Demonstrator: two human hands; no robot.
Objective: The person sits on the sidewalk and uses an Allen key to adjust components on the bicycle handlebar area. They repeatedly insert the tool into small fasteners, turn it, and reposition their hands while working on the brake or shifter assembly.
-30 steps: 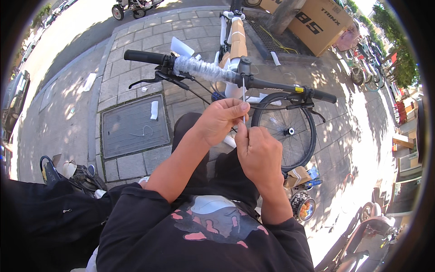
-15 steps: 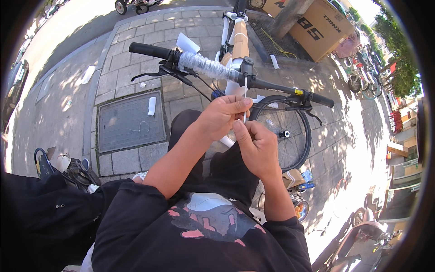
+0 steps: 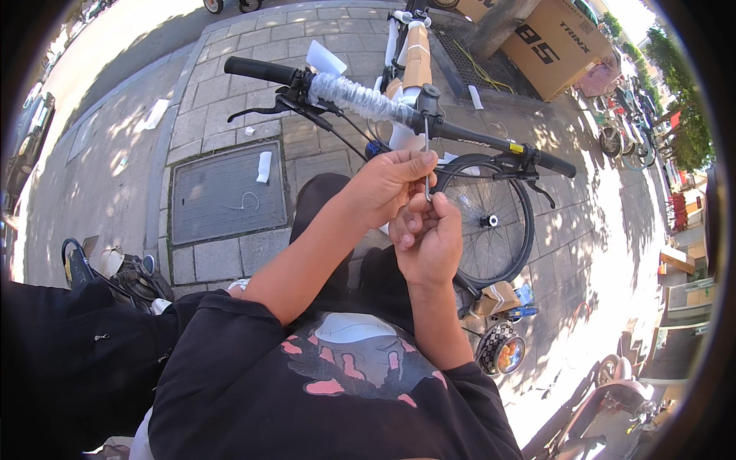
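Note:
My left hand (image 3: 391, 184) pinches a thin metal hex key (image 3: 426, 137), which stands nearly vertical below the handlebar stem (image 3: 429, 107) of a bicycle. My right hand (image 3: 425, 245), fingers curled with the inner side showing, grips the key's lower end just under my left hand. The handlebar's left part carries crumpled clear wrap (image 3: 359, 93); black grips (image 3: 259, 69) and brake levers sit at its ends. Behind it the frame tube is padded with brown cardboard (image 3: 416, 55). A front wheel (image 3: 492, 221) with black tyre stands behind my right hand.
A large cardboard box (image 3: 544, 57) leans by a post (image 3: 494, 27) at upper right. A metal cover (image 3: 222, 215) is set in the paving. A cluttered pile (image 3: 502, 303) lies at right, parked bikes (image 3: 613, 138) beyond, a scooter (image 3: 613, 391) lower right, dark fabric (image 3: 84, 353) at lower left.
My right hand has rotated so its curled fingers face up, and shifted slightly upward. My left hand and the key sit a little higher and further right. The bicycle appears shifted slightly rightward in view.

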